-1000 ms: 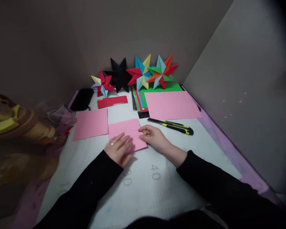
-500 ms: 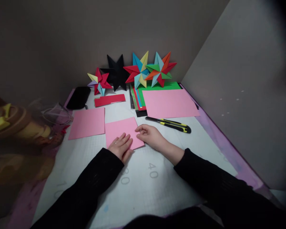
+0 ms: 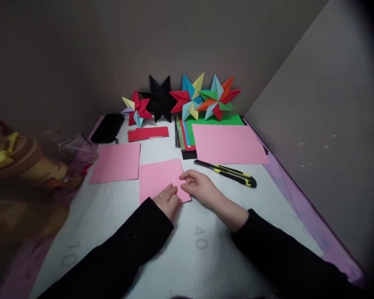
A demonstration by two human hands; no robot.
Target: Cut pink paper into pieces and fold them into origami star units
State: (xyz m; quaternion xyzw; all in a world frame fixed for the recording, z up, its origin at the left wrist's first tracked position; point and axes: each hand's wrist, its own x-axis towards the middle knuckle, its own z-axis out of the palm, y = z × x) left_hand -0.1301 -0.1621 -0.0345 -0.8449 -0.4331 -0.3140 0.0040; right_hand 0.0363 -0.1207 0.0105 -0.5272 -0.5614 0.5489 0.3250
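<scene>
A pink paper square (image 3: pixel 157 174) lies flat on the white gridded mat (image 3: pixel 106 224). On its lower right part rests my left hand (image 3: pixel 168 200), palm down, fingers lying on the paper and a ring on one of them. My right hand (image 3: pixel 199 187) is at the square's right edge. Its fingers are loosely bent, with thumb and fingertips a little apart, touching the paper. A second pink square (image 3: pixel 116 163) lies just left of the first. Beyond my right hand is a black and yellow utility knife (image 3: pixel 227 172), its blade end pointing left.
A larger pink sheet (image 3: pixel 230 143) lies on a stack of coloured paper (image 3: pixel 216 119). Several folded paper stars (image 3: pixel 191 99) lean against the back wall. Red paper strips (image 3: pixel 148 133), a black phone (image 3: pixel 107 128), clear glasses (image 3: pixel 79 149) and a blurred brown and yellow object (image 3: pixel 21 155) are leftward.
My left hand has shifted right and toward me across the square, its fingers now closer together. My right hand stays by the edge. The whole view has shifted slightly.
</scene>
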